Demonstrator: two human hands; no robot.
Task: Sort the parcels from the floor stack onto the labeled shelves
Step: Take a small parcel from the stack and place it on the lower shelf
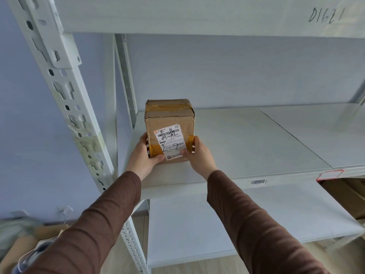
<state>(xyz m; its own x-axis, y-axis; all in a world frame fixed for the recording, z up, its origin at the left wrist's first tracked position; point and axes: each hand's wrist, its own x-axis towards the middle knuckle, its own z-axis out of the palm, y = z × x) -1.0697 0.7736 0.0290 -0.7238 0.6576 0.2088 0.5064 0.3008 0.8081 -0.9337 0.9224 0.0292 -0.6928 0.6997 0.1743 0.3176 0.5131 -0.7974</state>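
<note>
Sitting between both hands [169, 155]: parcel [169, 123].

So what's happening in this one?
A person is placing a taped cardboard parcel at the left end of a white metal shelf. The left hand and right hand grip its lower sides, thumbs on the front by the shipping label. The parcel appears to sit on the shelf, not yet released.
</note>
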